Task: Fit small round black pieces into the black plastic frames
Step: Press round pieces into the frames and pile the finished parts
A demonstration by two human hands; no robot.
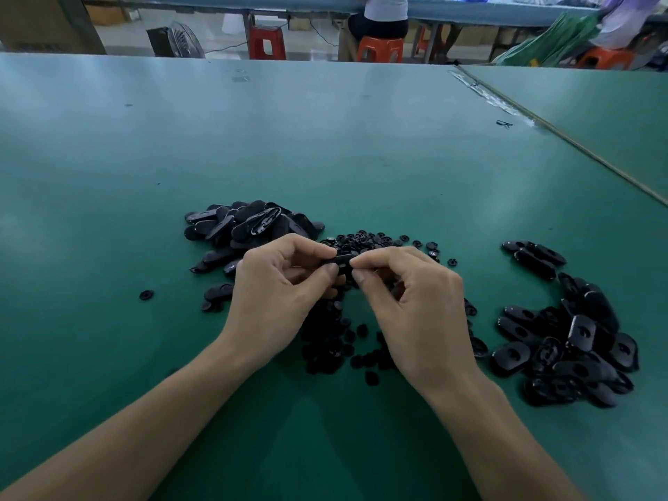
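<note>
Head view, centre: one black plastic frame, held edge-on just above the table, over the scatter of small round black pieces. Pinched at its left end between thumb and forefinger of the left hand, at its right end between thumb and forefinger of the right hand; remaining fingers of both curled loosely underneath, gripping nothing visible. Round piece at the fingertips or already seated in the frame: cannot tell, black on black and covered by the fingers.

Likely trouble, judged from this hold:
- Pressing in a piece while tilted, so jamming or popping back out, with little view of the opening from above.
- Losing a piece from the fingertips straight into the loose scatter below, indistinguishable from the rest.
- Twisting the frame, gripped only at its two ends, under a hard push.
- Dropping the frame into the wrong heap: left heap of frames near the left hand, right heap of frames well apart beyond the right wrist.
- Sweeping pieces away with a forearm; stray round piece lying alone at the left.
</note>
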